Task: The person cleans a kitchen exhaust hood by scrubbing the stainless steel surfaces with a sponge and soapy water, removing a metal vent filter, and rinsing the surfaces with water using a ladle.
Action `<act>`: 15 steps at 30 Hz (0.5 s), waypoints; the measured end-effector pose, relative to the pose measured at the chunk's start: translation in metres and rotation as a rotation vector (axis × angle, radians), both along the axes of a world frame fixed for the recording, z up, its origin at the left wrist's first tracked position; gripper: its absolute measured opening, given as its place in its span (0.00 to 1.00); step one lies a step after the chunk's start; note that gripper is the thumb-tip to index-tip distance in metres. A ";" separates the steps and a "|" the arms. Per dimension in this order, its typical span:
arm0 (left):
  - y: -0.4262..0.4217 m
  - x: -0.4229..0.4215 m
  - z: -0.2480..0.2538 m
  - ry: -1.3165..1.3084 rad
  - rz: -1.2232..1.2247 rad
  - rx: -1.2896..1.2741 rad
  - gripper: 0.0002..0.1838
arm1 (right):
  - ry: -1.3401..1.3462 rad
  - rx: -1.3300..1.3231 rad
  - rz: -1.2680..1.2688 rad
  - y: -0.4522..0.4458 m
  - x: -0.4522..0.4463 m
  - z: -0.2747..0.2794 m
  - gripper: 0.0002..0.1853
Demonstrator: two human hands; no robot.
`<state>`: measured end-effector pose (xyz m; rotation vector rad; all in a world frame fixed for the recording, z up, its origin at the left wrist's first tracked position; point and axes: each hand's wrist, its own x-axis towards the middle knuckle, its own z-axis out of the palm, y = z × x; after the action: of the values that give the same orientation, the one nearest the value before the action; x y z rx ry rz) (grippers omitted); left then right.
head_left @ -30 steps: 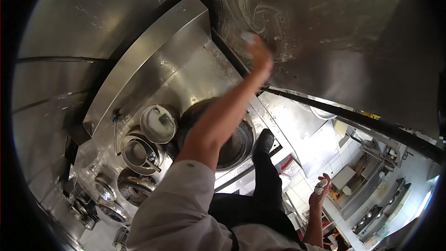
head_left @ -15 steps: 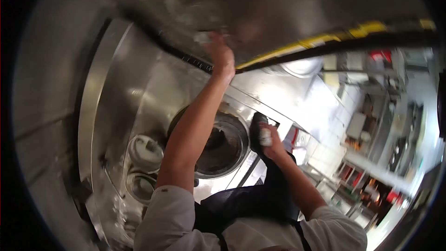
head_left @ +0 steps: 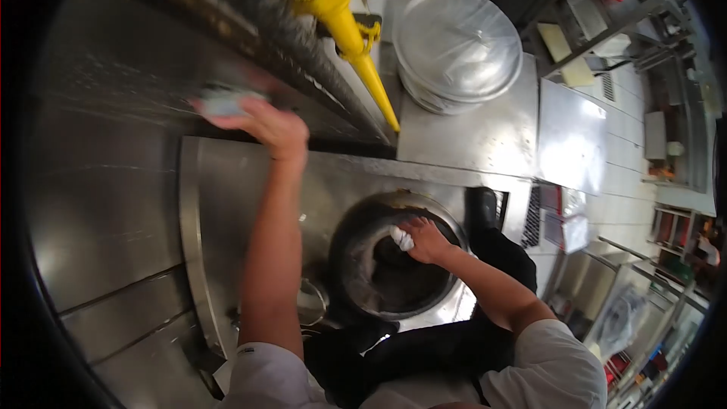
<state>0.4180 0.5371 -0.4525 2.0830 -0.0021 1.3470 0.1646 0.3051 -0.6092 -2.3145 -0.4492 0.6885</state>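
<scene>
My left hand (head_left: 273, 129) reaches out to the stainless steel wall panel (head_left: 129, 129), closed on a pale cloth (head_left: 224, 101) that is blurred by motion. The cloth lies at or very near the panel's surface; contact is hard to make out. Lower down, my right hand (head_left: 430, 244) is over a round, blackened wok burner (head_left: 356, 273), with its fingers around a small crumpled white cloth (head_left: 402, 238). The burner's dark opening is partly covered by this hand.
A yellow pipe (head_left: 363, 68) slants beside a dark, grimy edge. Beyond it stands a large lidded metal pot (head_left: 458, 45) on a steel counter (head_left: 485, 140). Metal shelving (head_left: 606, 38) lines the right side. A black shoe (head_left: 482, 208) is beside the burner.
The view has turned, bringing the pot and yellow pipe into fuller sight. My left hand has shifted left along the metal with its cloth. My right hand has moved from beside my leg to over the burner.
</scene>
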 end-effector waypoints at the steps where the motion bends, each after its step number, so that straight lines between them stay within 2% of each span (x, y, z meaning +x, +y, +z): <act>1: -0.002 -0.001 -0.033 0.021 -0.087 -0.112 0.40 | -0.004 0.084 0.023 -0.002 0.009 0.004 0.25; 2: -0.009 -0.006 -0.047 0.048 -0.177 -0.223 0.41 | -0.004 0.165 0.048 -0.001 0.015 0.008 0.25; 4: -0.021 -0.016 -0.024 0.104 -0.181 -0.327 0.41 | -0.072 0.167 0.020 -0.006 0.033 0.016 0.24; 6: -0.030 -0.014 0.024 0.046 -0.031 -0.044 0.40 | -0.095 0.192 -0.063 -0.009 0.046 0.016 0.23; 7: -0.049 -0.017 0.079 -0.054 -0.119 -0.043 0.36 | -0.086 0.221 -0.122 -0.010 0.050 0.014 0.22; 8: -0.036 -0.014 0.107 -0.100 0.147 0.443 0.30 | -0.084 0.249 -0.183 -0.012 0.055 0.012 0.22; 10: -0.036 -0.009 0.105 -0.168 0.108 0.509 0.34 | -0.098 0.292 -0.176 -0.015 0.056 0.015 0.21; 12: -0.037 0.001 0.100 -0.255 0.064 0.569 0.38 | -0.084 0.284 -0.150 -0.019 0.053 0.027 0.21; 13: -0.019 0.012 0.057 -0.409 -0.088 0.701 0.39 | -0.098 0.300 -0.086 -0.015 0.048 0.006 0.23; 14: -0.010 0.003 -0.004 -0.206 -0.104 0.450 0.42 | -0.122 0.299 -0.104 -0.018 0.047 0.007 0.23; 15: -0.019 -0.011 -0.057 0.064 -0.077 0.077 0.45 | -0.144 0.297 -0.120 -0.022 0.047 0.013 0.24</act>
<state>0.4067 0.5184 -0.5094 2.1668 -0.1072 1.2518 0.2116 0.2833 -0.5963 -2.0955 -0.4420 0.3701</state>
